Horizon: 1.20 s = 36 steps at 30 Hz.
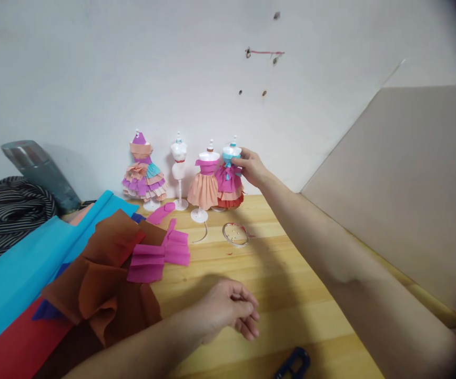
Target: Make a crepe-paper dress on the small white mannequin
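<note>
My right hand [250, 167] reaches to the back of the table, its thumb and fingers around the upper body of a small dress-form mannequin [231, 181]. That mannequin wears a teal top with a bow and a magenta skirt with a red hem. Close on its left stands a mannequin in a magenta bodice and peach skirt [203, 189]. My left hand [231, 308] hovers over the near table, fingers loosely curled and apart, with nothing visible in it. A bare white mannequin [179, 171] and one in a tiered ruffled dress [144, 171] stand farther left.
Brown crepe paper [109, 284], magenta pieces [159, 252] and blue rolls [26, 263] cover the left side. A ring-shaped dish [236, 235] with tiny beads lies mid-table. Dark blue scissor handles [294, 363] show at the front edge. A bottle [42, 173] and striped cloth [10, 216] are far left.
</note>
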{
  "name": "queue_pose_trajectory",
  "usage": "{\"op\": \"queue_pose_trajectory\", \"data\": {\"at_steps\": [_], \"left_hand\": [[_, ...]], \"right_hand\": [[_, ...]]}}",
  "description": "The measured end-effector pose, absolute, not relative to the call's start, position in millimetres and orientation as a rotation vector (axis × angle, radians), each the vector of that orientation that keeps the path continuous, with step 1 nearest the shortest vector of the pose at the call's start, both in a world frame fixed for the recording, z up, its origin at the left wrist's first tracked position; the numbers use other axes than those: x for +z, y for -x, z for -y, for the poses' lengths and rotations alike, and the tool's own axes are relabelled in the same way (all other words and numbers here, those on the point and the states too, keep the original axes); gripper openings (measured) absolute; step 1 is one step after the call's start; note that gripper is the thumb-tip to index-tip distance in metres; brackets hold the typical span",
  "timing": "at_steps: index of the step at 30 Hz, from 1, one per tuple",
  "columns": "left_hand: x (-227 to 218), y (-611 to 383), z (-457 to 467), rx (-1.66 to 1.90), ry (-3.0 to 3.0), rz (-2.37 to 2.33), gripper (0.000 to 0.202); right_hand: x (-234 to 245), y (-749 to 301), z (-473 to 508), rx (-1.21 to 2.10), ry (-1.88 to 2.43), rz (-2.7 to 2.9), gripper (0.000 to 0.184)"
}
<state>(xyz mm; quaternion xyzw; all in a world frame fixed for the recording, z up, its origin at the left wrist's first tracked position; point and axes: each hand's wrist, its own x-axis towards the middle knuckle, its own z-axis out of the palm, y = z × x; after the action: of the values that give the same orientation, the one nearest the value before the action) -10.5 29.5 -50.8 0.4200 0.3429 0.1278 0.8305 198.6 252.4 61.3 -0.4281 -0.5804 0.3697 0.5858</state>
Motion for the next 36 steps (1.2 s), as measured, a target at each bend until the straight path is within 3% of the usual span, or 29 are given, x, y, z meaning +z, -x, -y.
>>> {"op": "queue_pose_trajectory", "data": {"at_steps": [12, 17, 20, 24, 30, 33, 36], "left_hand": [[-57, 10, -32, 0.271, -0.901, -0.71, 0.041], [-52, 13, -32, 0.215, -0.963, -0.684, 0.047], [-51, 12, -32, 0.143, -1.07, -0.701, 0.038], [-42, 8, -33, -0.024, -1.316, -0.701, 0.008], [39, 17, -32, -0.423, -1.825, -0.602, 0.029], [91, 46, -26, -0.392, -1.95, -0.548, 0.037], [106, 97, -5, -0.197, -1.998, -0.718, 0.039]], "right_hand": [[53, -206, -220, 0.635, 1.121, 1.28, 0.063], [38, -203, -163, 0.57, 1.228, 1.185, 0.051], [29, -193, -115, 0.697, 1.267, 1.224, 0.037], [18, -174, -54, 0.881, 1.237, 1.357, 0.026], [16, -148, 13, 0.757, 1.145, 1.63, 0.017], [22, -133, 41, 0.663, 1.15, 1.805, 0.011], [23, -114, 69, 0.77, 1.046, 2.138, 0.018]]}}
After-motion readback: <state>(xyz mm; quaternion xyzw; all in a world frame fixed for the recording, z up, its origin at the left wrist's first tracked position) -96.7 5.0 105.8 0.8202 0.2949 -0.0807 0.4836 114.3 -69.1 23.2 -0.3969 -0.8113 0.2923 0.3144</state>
